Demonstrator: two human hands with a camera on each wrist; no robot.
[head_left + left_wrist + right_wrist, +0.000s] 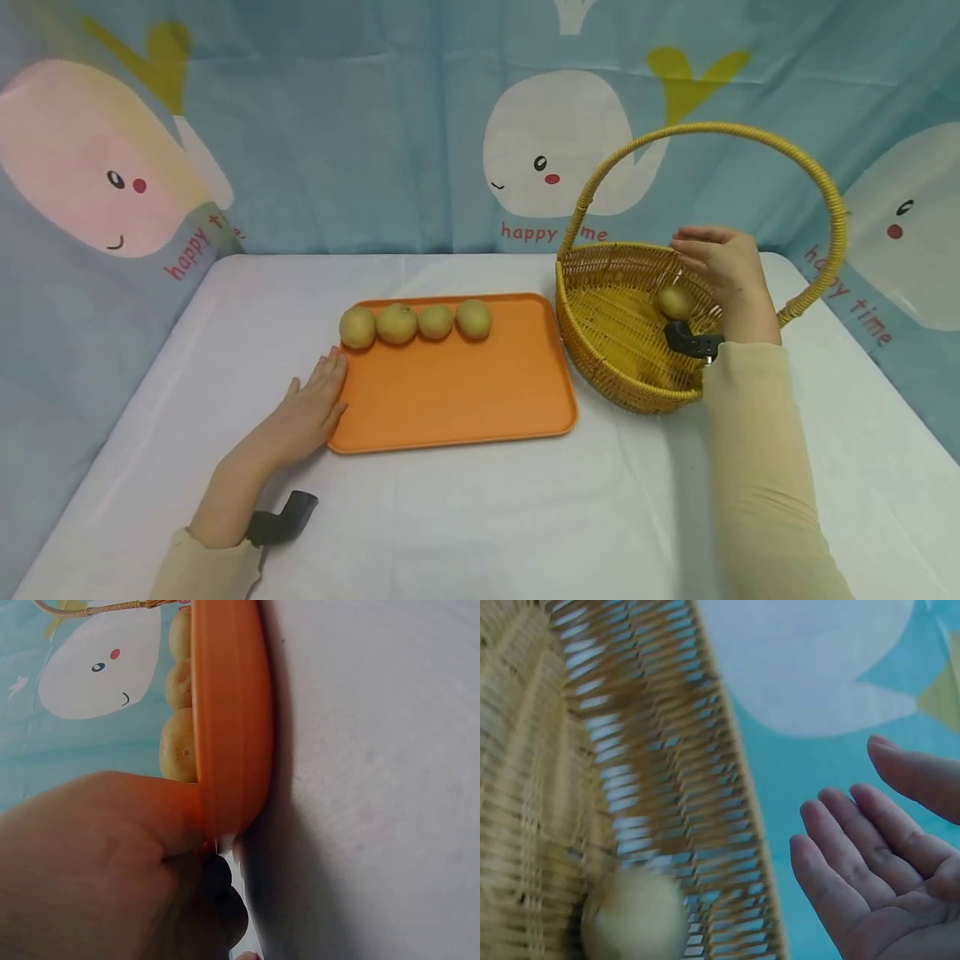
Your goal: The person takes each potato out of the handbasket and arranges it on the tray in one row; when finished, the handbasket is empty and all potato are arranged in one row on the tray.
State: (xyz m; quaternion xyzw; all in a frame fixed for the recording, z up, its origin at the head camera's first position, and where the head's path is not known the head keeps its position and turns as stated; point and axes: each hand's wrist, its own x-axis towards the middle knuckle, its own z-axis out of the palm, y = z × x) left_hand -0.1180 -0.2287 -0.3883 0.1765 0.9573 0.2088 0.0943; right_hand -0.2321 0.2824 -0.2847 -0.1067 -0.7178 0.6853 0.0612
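Observation:
My left hand rests against the left edge of an orange tray, fingers extended along it. In the left wrist view, the thumb touches the tray rim near its corner. Several potatoes sit in a row along the tray's back edge. My right hand hovers over the far right side of a yellow wicker basket, palm empty and fingers loosely extended in the right wrist view. One potato lies inside the basket, blurred in the right wrist view, close to the woven wall.
The basket's tall arched handle rises around the right arm. A white cloth covers the table, and a blue curtain with printed cartoon whales hangs behind it. Black straps with camera mounts sit on both wrists.

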